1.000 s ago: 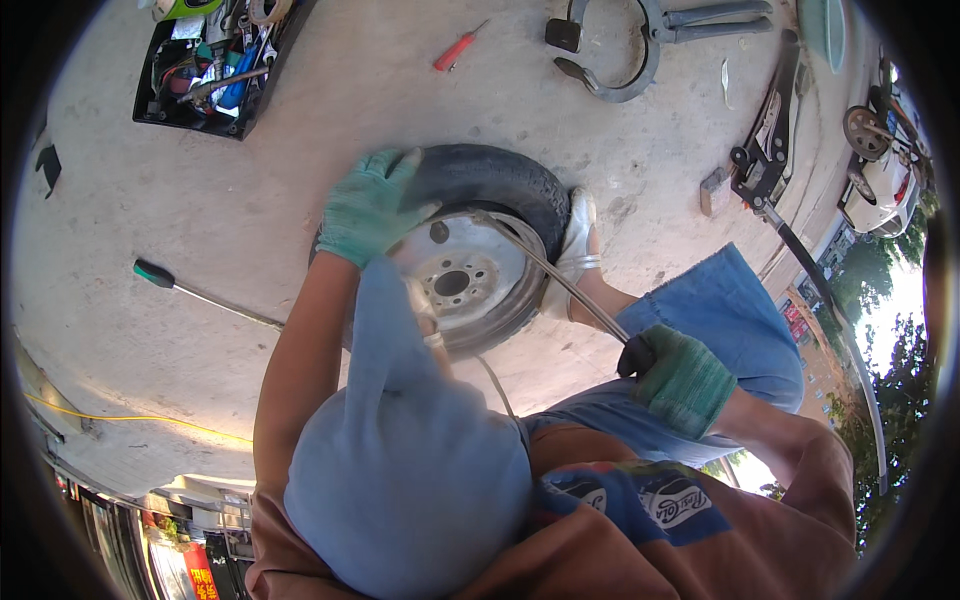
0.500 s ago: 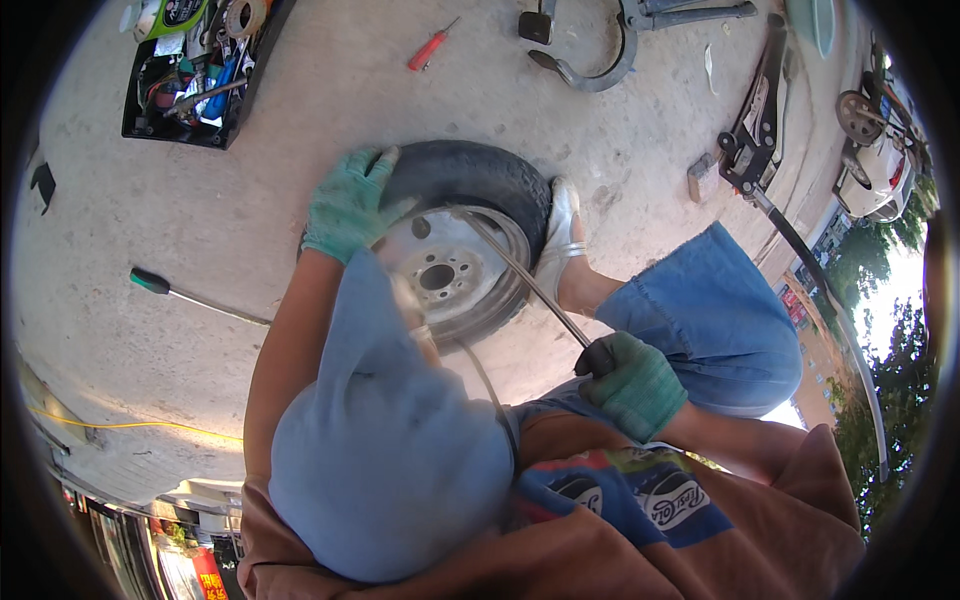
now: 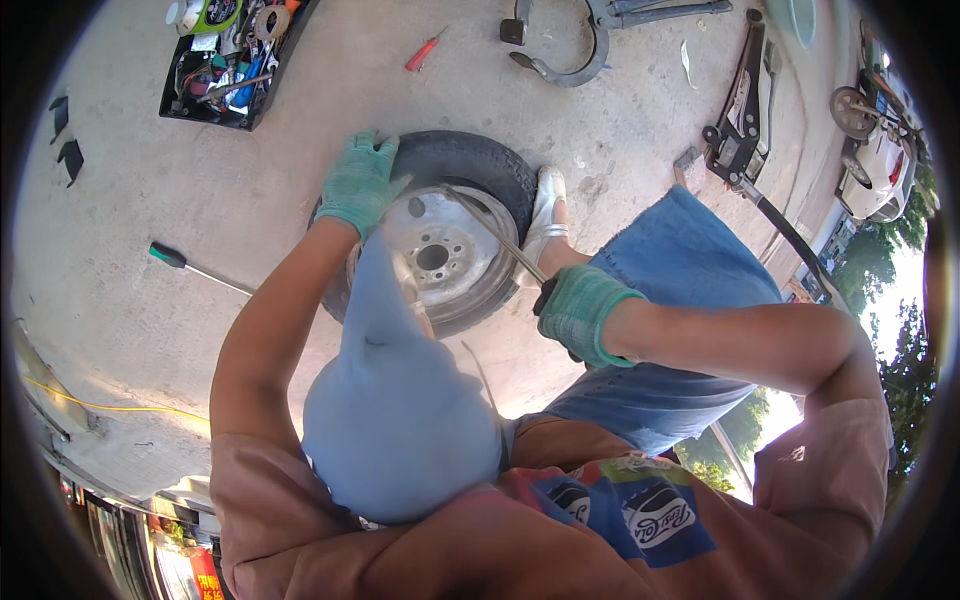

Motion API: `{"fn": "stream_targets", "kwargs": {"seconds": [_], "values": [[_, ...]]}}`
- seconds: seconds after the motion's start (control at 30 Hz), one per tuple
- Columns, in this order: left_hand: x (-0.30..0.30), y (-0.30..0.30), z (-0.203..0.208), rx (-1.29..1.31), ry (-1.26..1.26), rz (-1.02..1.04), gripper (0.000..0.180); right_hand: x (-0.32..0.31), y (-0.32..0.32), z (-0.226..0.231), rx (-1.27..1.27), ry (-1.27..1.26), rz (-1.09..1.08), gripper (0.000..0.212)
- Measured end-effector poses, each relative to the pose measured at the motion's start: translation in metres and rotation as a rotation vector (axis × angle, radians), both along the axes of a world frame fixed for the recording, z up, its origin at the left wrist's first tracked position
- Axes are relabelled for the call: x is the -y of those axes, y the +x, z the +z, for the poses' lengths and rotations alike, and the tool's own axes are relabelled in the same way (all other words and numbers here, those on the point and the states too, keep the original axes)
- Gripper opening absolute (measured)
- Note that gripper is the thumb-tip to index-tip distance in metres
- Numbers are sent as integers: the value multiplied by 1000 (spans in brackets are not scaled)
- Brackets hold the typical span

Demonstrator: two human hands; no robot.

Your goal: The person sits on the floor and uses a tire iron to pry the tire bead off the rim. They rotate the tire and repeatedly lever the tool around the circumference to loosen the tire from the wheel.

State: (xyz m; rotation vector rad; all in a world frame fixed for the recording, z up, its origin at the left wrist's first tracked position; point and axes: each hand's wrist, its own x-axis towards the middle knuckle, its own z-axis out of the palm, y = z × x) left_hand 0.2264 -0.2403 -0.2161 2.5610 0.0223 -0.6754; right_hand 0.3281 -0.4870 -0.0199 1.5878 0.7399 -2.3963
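A wheel lies flat on the ground, its black tyre (image 3: 450,152) around a silver steel rim (image 3: 475,275). My left hand (image 3: 360,182), in a green glove, rests on the tyre's upper left edge with its fingers stretched out. My right hand (image 3: 585,312), gloved alike, is wrapped round the dark handle of a metal pry bar (image 3: 503,238). The bar slants up and left over the rim, its tip at the inner edge of the tyre; how deep it reaches is hidden. My blue-clad knee (image 3: 400,400) covers the wheel's lower left part.
My shoe (image 3: 545,215) touches the tyre's right side. Another bar with a green and black handle (image 3: 168,255) lies at left. Above are a black toolbox (image 3: 255,112), a red screwdriver (image 3: 423,53) and a curved metal tool (image 3: 592,62). A floor jack (image 3: 738,140) stands at right.
My right hand has moved up and left with the pry bar, nearer the wheel, and my right elbow has risen. My left hand stays on the tyre. The view has shifted slightly.
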Motion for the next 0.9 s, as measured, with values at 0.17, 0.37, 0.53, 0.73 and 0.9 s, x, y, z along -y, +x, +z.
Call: {"fn": "stream_targets", "kwargs": {"seconds": [0.17,0.37,0.53,0.73,0.9], "values": [[53,28,149,-1371,-802,1002,59,-29,-42,10,191,-373,-589,33],[96,22,246,-1256,-888,1462,72,-65,-69,51,318,-349,-1098,44],[124,-18,276,-982,-777,1682,64,-38,-146,22,247,-274,-1947,39],[165,-79,244,-498,-666,1876,32,-33,-199,-3,202,-430,-2464,40],[164,-86,261,-468,-706,1862,46,-31,-213,-4,220,-413,-2447,39]]}}
